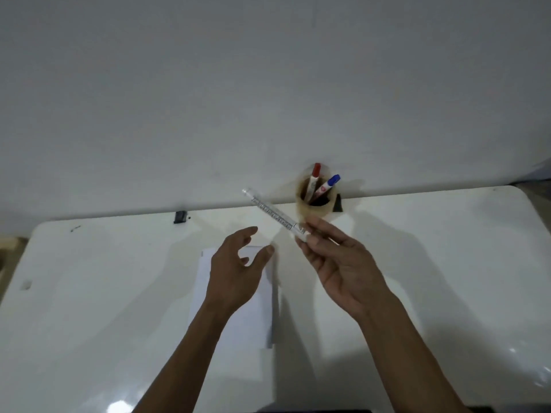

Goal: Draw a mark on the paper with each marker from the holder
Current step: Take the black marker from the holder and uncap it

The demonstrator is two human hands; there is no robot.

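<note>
My right hand (337, 266) pinches one end of a white marker (272, 211) between thumb and fingertips; the marker slants up to the left, above the table. My left hand (235, 269) hovers open over the white paper (238, 320), fingers spread, holding nothing. The paper lies flat in the middle of the table, partly hidden by my left hand and forearm. A tan round holder (316, 210) stands at the table's far edge, just beyond my right fingertips. A red-capped marker (314, 177) and a blue-capped marker (328, 186) stick out of it.
The white glossy table (104, 293) runs up to a plain white wall. A small black clip (179, 217) sits on the far edge at left, another dark piece (337, 204) beside the holder.
</note>
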